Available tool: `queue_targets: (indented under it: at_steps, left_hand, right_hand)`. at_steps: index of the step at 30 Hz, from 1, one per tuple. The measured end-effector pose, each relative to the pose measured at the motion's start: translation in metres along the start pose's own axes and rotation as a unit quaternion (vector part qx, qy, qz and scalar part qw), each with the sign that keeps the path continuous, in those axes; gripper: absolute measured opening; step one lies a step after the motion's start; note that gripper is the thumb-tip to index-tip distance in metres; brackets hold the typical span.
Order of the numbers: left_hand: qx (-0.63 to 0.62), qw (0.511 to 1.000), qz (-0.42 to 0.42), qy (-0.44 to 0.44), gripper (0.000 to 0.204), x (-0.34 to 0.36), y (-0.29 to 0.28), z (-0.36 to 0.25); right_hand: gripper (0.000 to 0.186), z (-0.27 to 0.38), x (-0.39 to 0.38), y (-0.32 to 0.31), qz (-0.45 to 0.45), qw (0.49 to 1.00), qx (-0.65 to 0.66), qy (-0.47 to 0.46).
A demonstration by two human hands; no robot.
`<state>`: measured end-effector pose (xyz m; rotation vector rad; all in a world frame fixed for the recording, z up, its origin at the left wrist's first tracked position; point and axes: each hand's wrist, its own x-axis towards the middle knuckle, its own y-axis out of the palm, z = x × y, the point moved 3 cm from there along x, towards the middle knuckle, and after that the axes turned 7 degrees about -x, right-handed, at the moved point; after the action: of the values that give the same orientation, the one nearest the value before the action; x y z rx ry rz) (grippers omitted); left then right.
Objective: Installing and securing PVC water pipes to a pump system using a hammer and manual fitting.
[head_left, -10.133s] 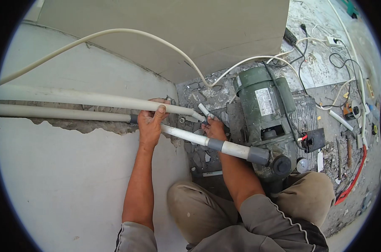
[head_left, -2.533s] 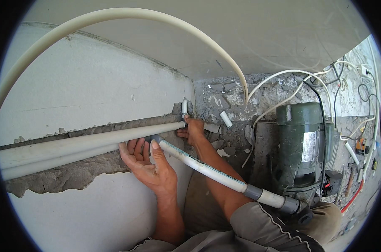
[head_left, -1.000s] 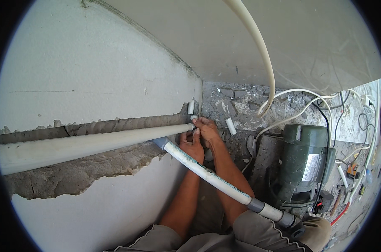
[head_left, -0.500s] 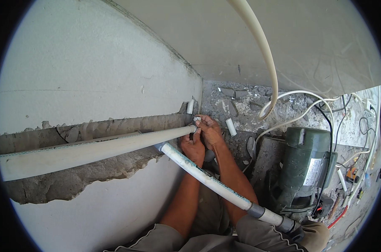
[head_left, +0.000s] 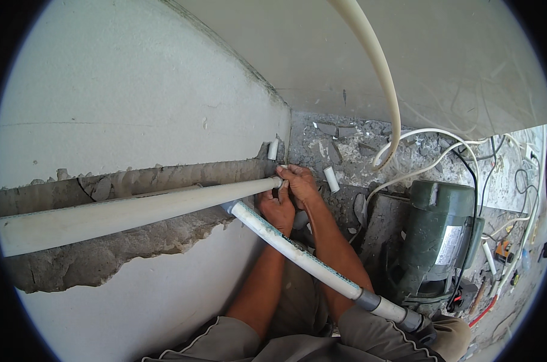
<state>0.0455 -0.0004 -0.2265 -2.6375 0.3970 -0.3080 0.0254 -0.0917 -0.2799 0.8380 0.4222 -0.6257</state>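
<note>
A long white pipe [head_left: 135, 210] runs along a rough chiseled groove [head_left: 74, 268] in the white wall, ending near the corner. My left hand [head_left: 276, 207] is curled at that end from below, thumb up on the joint. My right hand [head_left: 300, 184] pinches a small fitting [head_left: 283, 168] at the same end, which its fingers partly hide. A short white pipe piece [head_left: 273, 149] stands upright in the chipped wall just above. A jointed white pipe with grey couplings [head_left: 297, 259] slants across my forearms toward the pump fitting at lower right.
The green pump [head_left: 433, 232] sits right of my arms. Broken tiles and rubble [head_left: 337, 148], a loose pipe piece [head_left: 331, 180], tangled cables [head_left: 421, 169] and an orange-black tool [head_left: 505, 250] lie on the floor. A cream hose [head_left: 385, 78] arches overhead beside the grey wall [head_left: 466, 60].
Since the earliest frames both hands have moved to the pipe's end at the corner; my left hand went from open fingers to curled. The last half second shows only slight finger movement.
</note>
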Motion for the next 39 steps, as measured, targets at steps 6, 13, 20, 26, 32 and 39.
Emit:
queue_targets:
  at_steps: [6, 13, 20, 26, 32, 39]
  left_hand:
    - [0.023, 0.999, -0.011, 0.022, 0.020, 0.005, 0.003, -0.003]
    - [0.056, 0.998, -0.018, 0.006, 0.025, 0.003, 0.004, -0.003]
    - [0.092, 0.995, -0.033, -0.037, 0.029, 0.008, 0.005, -0.011]
    - [0.033, 0.992, -0.061, -0.103, 0.030, 0.014, 0.000, 0.000]
    - [0.056, 0.987, -0.064, -0.140, 0.032, 0.008, -0.002, -0.007]
    - [0.000, 0.985, -0.070, -0.156, 0.032, 0.017, 0.000, 0.001]
  right_hand:
    - [0.022, 0.011, -0.003, 0.004, -0.021, 1.000, -0.015, -0.014]
    - [0.023, 0.007, 0.000, 0.006, -0.031, 0.999, -0.023, -0.015]
    - [0.030, 0.010, 0.001, 0.012, -0.112, 0.986, -0.123, -0.008]
    - [0.037, 0.009, 0.010, 0.023, -0.154, 0.964, -0.211, -0.041]
    - [0.039, -0.006, 0.018, 0.021, -0.203, 0.961, -0.166, -0.084]
    - [0.028, -0.007, 0.013, 0.018, -0.166, 0.972, -0.146, -0.081]
